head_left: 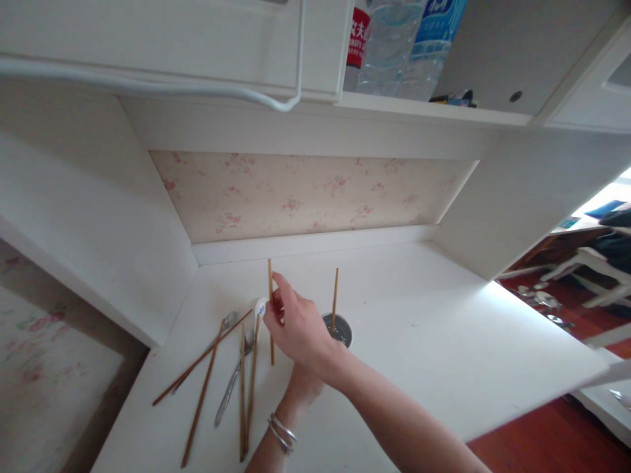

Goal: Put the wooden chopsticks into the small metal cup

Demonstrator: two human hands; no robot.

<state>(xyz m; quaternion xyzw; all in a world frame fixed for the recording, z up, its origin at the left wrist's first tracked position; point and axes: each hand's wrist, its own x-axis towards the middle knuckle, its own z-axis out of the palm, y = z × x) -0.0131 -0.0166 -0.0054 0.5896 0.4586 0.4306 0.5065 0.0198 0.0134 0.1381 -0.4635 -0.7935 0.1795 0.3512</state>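
My right hand (298, 322) pinches an upright wooden chopstick (270, 270) between its thumb and fingers, over the left part of the white counter. Crossing beneath it is my left hand (309, 382), with silver bangles at the wrist; its fingers are hidden behind the right hand and forearm. A cup (350, 333) with a grey inside stands just beyond my arms, and one chopstick (335, 295) leans upright in it. Left of my hands lie several loose chopsticks (200, 401), a metal spoon (228, 397), another partly covered spoon (230, 320) and a small white object with blue marks (261, 306).
The white counter (419, 315) is bounded by side panels and a floral back wall (315, 190). Overhead, a shelf (434, 112) holds water bottles (389, 46), and a white cable (246, 95) hangs below the cabinet. Furniture (576, 269) stands beyond the right panel.
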